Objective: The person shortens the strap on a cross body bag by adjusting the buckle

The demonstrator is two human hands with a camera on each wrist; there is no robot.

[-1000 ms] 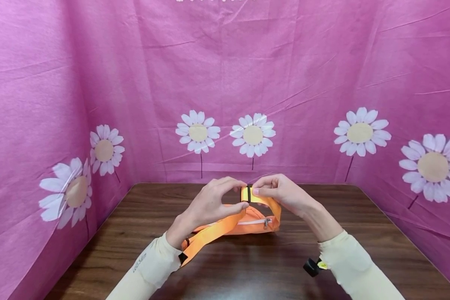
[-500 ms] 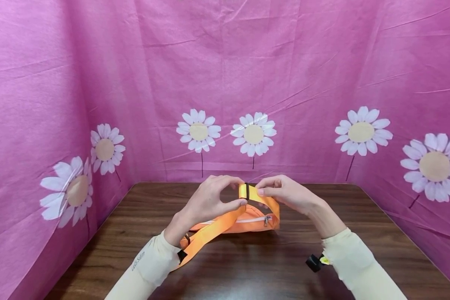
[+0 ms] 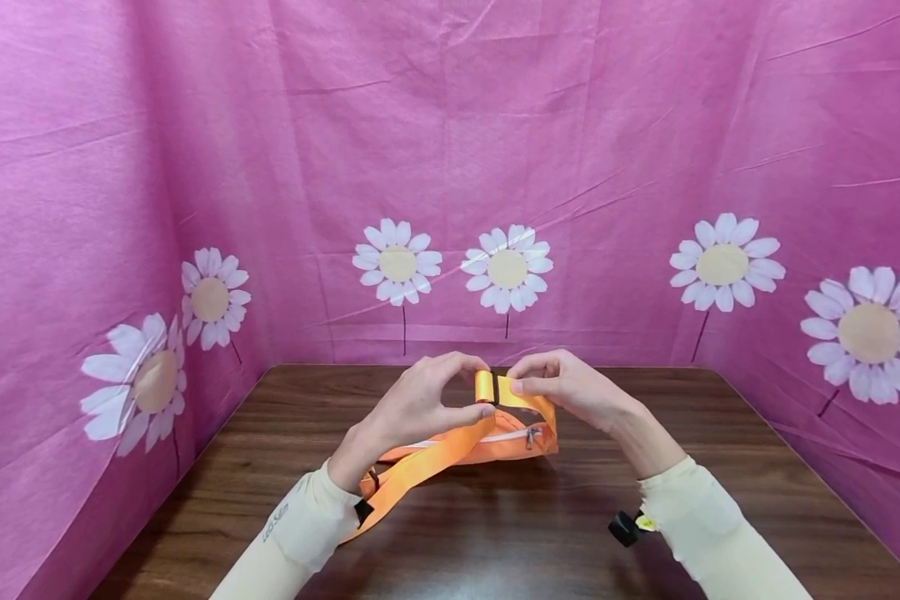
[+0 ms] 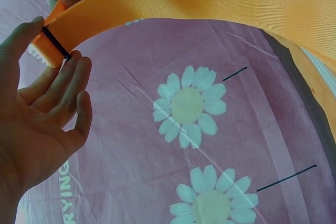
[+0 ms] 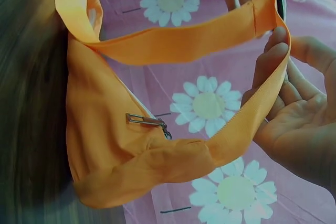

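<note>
An orange waist bag (image 3: 506, 446) with a white zipper and metal zipper pull (image 5: 144, 120) rests on the table. Its orange strap (image 3: 427, 462) rises in a loop to a black slider buckle (image 3: 495, 388). My left hand (image 3: 412, 408) pinches the slider between thumb and fingers at its two edges, as the left wrist view shows. Just right of the slider, my right hand (image 3: 570, 392) pinches the strap between thumb and fingertips. A short fold of webbing sticks out of the slider's left side. Part of the bag is hidden behind the strap and left hand.
The dark wood table (image 3: 540, 533) lies under the bag. Pink cloth (image 3: 450, 150) printed with white daisies hangs at the back and both sides. Near the left sleeve, a second black strap fitting (image 3: 373, 479) shows. A small black device (image 3: 624, 527) hangs at the right wrist.
The slider and its fold of webbing have shifted slightly left. My right hand drew a little right along the strap, then came back part way. Both hands keep their holds.
</note>
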